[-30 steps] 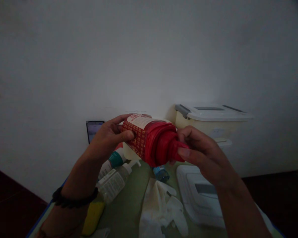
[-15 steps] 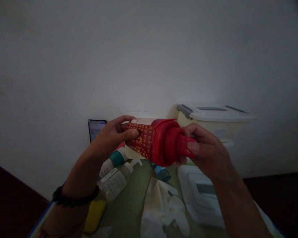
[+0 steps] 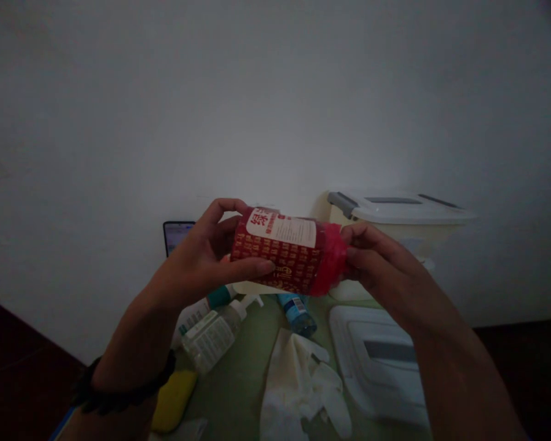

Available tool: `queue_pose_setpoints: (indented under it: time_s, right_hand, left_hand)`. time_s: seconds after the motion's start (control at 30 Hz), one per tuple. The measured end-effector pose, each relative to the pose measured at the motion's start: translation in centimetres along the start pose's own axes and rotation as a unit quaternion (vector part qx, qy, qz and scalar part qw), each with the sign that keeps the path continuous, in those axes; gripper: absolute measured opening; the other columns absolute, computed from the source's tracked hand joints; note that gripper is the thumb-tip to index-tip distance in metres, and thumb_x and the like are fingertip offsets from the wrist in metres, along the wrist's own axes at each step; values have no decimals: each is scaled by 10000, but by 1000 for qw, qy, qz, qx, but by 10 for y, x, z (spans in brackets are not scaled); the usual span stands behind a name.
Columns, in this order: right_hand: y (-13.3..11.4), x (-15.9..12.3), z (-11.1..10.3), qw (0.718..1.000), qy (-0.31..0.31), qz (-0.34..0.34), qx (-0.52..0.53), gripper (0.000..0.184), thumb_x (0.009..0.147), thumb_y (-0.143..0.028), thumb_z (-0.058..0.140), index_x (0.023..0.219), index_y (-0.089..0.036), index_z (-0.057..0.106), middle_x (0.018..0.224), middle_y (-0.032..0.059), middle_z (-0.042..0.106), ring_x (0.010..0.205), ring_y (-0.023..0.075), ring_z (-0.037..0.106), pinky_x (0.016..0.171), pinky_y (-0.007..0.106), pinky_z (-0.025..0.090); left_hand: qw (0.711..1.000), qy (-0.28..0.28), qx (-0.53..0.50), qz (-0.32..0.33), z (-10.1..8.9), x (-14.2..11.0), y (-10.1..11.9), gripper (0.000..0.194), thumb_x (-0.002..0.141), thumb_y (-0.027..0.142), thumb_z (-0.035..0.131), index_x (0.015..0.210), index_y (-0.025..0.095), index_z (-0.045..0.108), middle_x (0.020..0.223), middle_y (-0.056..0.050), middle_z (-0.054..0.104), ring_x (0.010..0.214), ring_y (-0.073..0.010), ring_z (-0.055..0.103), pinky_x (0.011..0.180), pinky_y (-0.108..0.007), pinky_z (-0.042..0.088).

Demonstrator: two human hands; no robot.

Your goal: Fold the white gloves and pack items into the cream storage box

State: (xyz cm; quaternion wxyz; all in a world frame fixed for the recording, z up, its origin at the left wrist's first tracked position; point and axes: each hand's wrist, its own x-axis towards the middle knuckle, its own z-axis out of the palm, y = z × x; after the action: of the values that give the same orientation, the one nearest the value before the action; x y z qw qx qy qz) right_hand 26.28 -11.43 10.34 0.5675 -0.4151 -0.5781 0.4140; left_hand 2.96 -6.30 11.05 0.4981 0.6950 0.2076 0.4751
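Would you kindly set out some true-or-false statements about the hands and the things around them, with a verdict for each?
1. The left hand grips the red container by its body. True.
2. The right hand hangs apart from the red container. False: it holds the container's right end.
3. A white glove lies on the table. True.
4. A dark bracelet circles the right wrist. False: the dark bracelet is on the left wrist.

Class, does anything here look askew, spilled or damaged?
Askew: the clear plastic pump bottle and translucent blue bottle lie tipped on the pale-green tabletop, though such bottles usually stand upright. The held cylindrical red bottle shows no obvious damage, and no spill is visible.
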Motion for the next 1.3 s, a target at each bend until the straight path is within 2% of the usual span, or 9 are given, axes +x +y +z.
queue_pose_setpoints:
  time_s: [0.1, 0.27, 0.4, 0.57, 0.7, 0.87, 1.03, 1.3]
  right_hand:
    - [-2, -2, 0, 998, 4, 1, -57, 50, 826, -193, 563, 839, -199, 515, 793, -7, 613, 685, 124, 596, 614, 262, 502]
    - [-2, -3, -4, 999, 2, -26, -43, 39, 863, -214, 524, 895, -208, 544, 799, -16, 597, 731, 127, 590, 692, 281, 497]
    - [-5, -6, -7, 998, -13, -45, -47, 51, 850, -209, 537, 896, -229, 528, 797, -16, 601, 735, 138, 593, 687, 288, 496]
    - [-9, -10, -8, 992, -34, -42, -117, 90, 814, -226, 599, 855, -222, 519, 856, 7, 626, 798, 162, 606, 668, 289, 497]
    - [-7, -10, -8, 991, -36, -36, -123, 93, 827, -225, 596, 849, -217, 507, 865, 3, 630, 770, 146, 606, 656, 280, 500]
    - [-8, -10, -5, 992, -35, -36, -115, 77, 831, -191, 582, 841, -209, 508, 810, -12, 623, 719, 117, 593, 634, 247, 499]
    - [-11, -9, -3, 993, -34, -40, -105, 69, 840, -177, 558, 822, -212, 500, 749, -25, 621, 673, 104, 588, 602, 226, 491]
    - [-10, -11, -3, 993, -21, -34, -113, 81, 868, -180, 519, 821, -215, 464, 727, -29, 606, 660, 106, 580, 587, 225, 470]
  left_hand:
    - [998, 3, 53, 17, 3, -1, 1, 535, 617, 129, 819, 996, 246, 459, 953, -10, 714, 837, -196, 709, 670, -269, 618]
    - [994, 31, 85, 64, 6, -1, -1, 571, 606, 142, 835, 1042, 245, 481, 905, 9, 696, 842, -174, 694, 685, -235, 601]
    - [987, 53, 105, 112, 6, -1, -1, 557, 602, 118, 835, 1059, 224, 534, 890, 18, 701, 802, -139, 678, 720, -216, 575]
    - [980, 66, 121, 141, 6, 0, -2, 512, 635, 109, 818, 1063, 221, 561, 880, 38, 699, 785, -104, 649, 756, -201, 549]
    - [980, 85, 120, 136, 6, 1, -3, 453, 608, 129, 838, 942, 205, 541, 876, 41, 661, 780, -101, 638, 736, -204, 550]
    - [979, 83, 128, 134, 6, 1, -3, 380, 618, 115, 827, 843, 202, 533, 796, 67, 633, 717, -71, 599, 685, -170, 523]
    - [985, 61, 128, 97, 4, 1, -4, 337, 635, 136, 811, 832, 198, 545, 810, 49, 674, 710, -96, 613, 670, -200, 529]
    - [984, 68, 153, 61, 7, 4, -6, 339, 648, 204, 809, 823, 177, 520, 830, 4, 696, 708, -126, 664, 634, -210, 567]
